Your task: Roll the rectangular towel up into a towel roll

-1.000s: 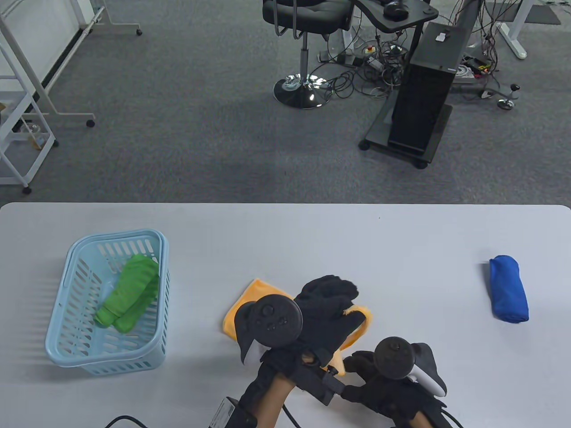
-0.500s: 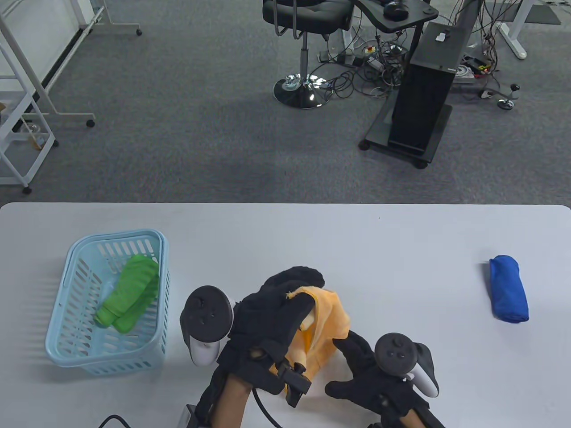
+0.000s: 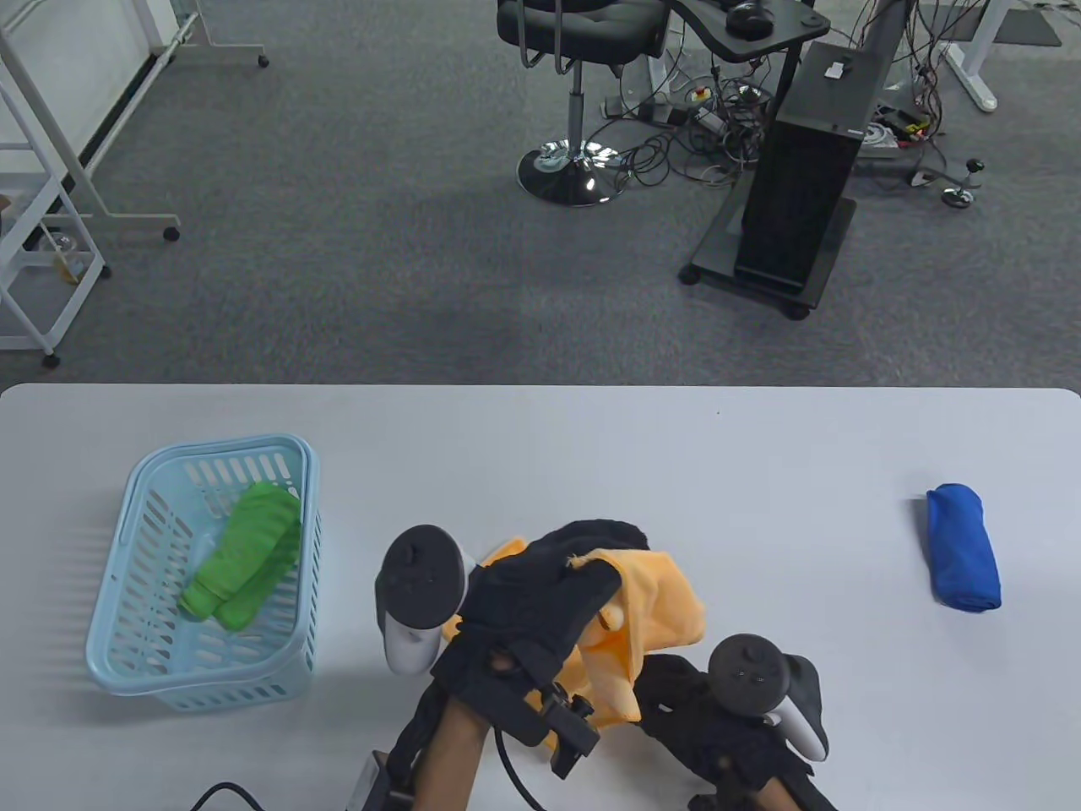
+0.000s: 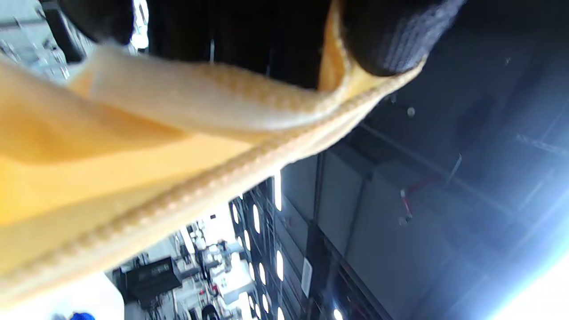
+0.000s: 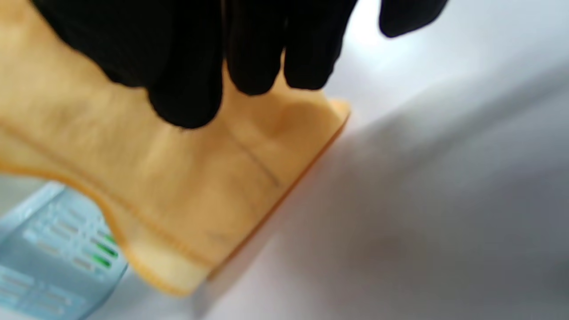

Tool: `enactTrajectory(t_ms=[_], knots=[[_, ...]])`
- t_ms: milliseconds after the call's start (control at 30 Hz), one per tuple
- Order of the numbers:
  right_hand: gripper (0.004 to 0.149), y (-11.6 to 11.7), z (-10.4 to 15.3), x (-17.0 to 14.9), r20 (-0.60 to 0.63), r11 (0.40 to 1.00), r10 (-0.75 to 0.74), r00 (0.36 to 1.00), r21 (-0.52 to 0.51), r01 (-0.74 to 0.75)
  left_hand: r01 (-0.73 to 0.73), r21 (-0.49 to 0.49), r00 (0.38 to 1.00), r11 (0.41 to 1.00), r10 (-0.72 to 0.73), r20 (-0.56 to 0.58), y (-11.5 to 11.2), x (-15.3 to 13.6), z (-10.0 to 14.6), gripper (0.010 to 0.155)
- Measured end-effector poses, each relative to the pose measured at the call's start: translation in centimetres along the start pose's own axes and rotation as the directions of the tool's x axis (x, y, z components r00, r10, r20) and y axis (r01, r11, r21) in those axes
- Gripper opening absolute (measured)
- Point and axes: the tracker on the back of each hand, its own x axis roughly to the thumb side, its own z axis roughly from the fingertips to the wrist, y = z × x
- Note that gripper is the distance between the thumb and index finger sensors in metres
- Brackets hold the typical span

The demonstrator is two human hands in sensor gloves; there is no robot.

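Orange rectangular microfibre towel is bunched and partly lifted near the front edge of the white table, between the two hands. The black-gloved left hand grips its upper part: the left wrist view shows a stitched hem pinched under a gloved fingertip, the cloth sagging away below it. The black-gloved right hand lies just right of and below the towel's lower folds; in the right wrist view its fingers hang straight over the cloth, and whether they press it I cannot tell. There the cloth's corner lies on the table top. Left of the towel, apart from it, stands a light blue slotted plastic basket holding a rolled green towel. A rolled blue towel lies well off near the table's right end.
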Motion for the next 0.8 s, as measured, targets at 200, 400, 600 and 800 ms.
enactTrajectory(t_ms=[200,400,600,800], knots=[[0.055,1.6,0.2,1.0,0.014,0.991,0.125,0.992,0.049,-0.125,0.119,0.014,0.988,0.993,-0.117,-0.096,1.3,-1.4,1.7,0.054],[0.094,4.7,-0.3,2.5,0.013,0.923,0.321,0.947,0.222,-0.315,0.160,-0.078,0.979,0.984,-0.169,-0.111,-1.8,-2.3,1.6,0.054],[0.093,6.7,-2.2,4.6,-0.070,0.972,0.195,0.978,0.147,-0.183,0.182,-0.015,0.978,0.983,-0.183,-0.104,-0.9,-1.6,1.8,0.054],[0.049,4.4,-3.0,4.2,-0.120,0.987,0.150,0.981,-0.042,-0.156,0.248,0.102,0.964,0.963,-0.235,-0.127,3.2,-1.0,3.9,0.053]])
